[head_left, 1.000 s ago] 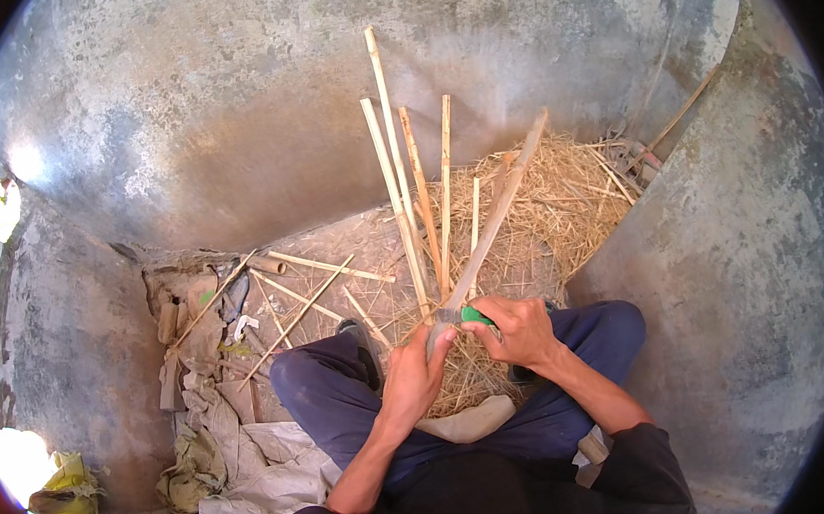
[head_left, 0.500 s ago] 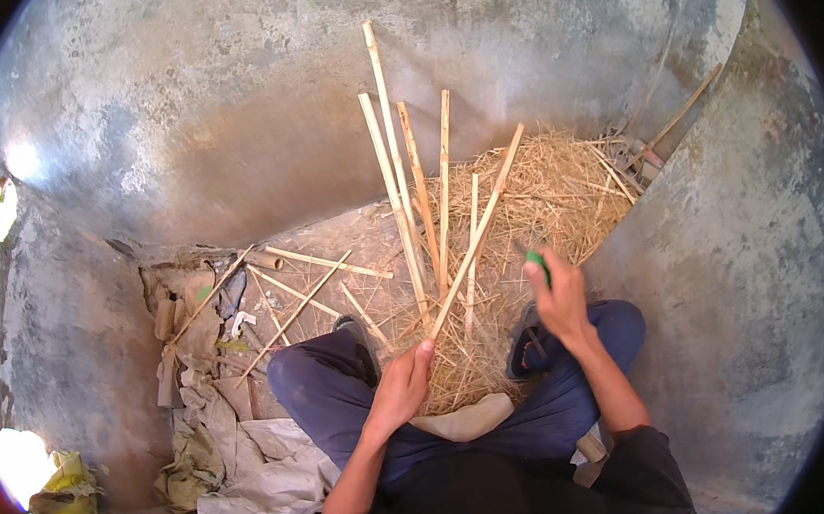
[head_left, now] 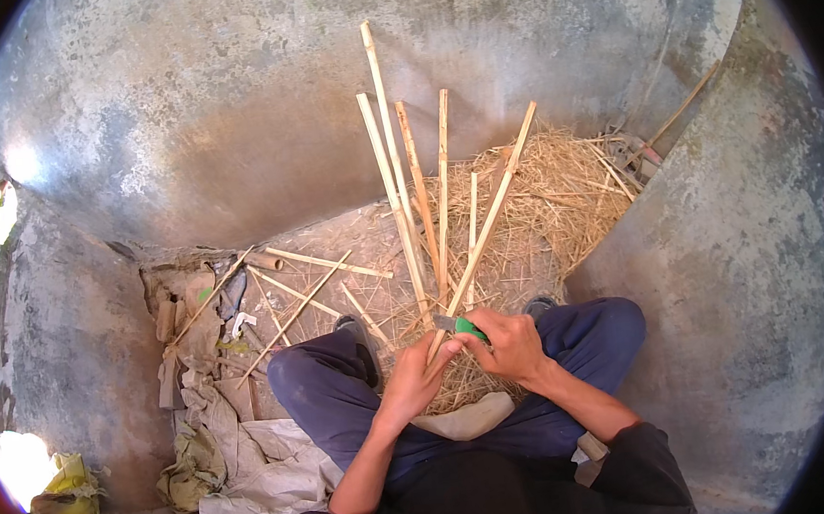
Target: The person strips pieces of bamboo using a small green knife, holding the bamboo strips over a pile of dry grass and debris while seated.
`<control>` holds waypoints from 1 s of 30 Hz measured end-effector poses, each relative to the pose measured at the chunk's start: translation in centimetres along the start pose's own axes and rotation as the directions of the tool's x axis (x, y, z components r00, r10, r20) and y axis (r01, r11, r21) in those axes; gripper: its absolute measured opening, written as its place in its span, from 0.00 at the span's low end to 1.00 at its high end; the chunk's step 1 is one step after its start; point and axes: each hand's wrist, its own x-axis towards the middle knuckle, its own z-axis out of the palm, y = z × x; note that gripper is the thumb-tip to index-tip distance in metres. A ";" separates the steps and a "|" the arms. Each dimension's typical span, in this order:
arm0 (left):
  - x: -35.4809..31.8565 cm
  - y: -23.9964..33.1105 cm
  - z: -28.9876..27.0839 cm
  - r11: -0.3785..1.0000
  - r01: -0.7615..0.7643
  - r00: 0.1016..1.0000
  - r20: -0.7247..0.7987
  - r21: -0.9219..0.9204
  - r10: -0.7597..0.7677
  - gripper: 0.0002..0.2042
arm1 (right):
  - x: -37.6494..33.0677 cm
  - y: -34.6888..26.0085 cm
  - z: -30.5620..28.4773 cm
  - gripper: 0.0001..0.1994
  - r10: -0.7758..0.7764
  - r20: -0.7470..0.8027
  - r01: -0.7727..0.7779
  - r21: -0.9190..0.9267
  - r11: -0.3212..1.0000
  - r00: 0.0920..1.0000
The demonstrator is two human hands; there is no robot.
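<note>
A pale bamboo strip (head_left: 501, 198) slants up and to the right from between my knees. Its near end is in my left hand (head_left: 417, 379), which is closed around it. My right hand (head_left: 512, 347) is wrapped around the green handle of a knife (head_left: 471, 328). The short blade points left and lies against the strip just beyond my left fingers, and both hands nearly touch. Several other bamboo strips (head_left: 394, 180) lean on the far wall, their lower ends on the floor by my feet.
Shavings (head_left: 560, 189) are heaped at the far right, with more under my hands. Loose sticks (head_left: 293, 308) lie on the floor to the left, near crumpled sacking (head_left: 265, 473). Worn plaster walls (head_left: 229, 98) close in ahead and on both sides. A pale cloth (head_left: 466, 419) lies between my legs.
My right hand has come down and left, bringing the knife onto the bamboo strip. The strip's far end has shifted slightly up and to the right. My left hand stays about where it was.
</note>
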 end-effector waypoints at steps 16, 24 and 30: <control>-0.6 0.3 0.1 0.997 0.072 0.997 0.009 0.007 -0.072 0.26 | 0.8 0.5 -0.9 0.13 -0.103 -0.010 0.101 -0.150 0.984 0.995; -0.6 0.9 -0.8 0.995 0.101 0.994 0.028 0.025 -0.101 0.26 | 1.6 1.2 -0.8 0.13 -0.118 -0.053 0.108 -0.154 0.982 0.992; -1.0 -0.1 -1.2 0.995 0.089 0.996 0.021 0.046 -0.090 0.27 | 2.8 4.1 -1.9 0.16 -0.032 -0.219 -0.037 -0.303 0.952 0.975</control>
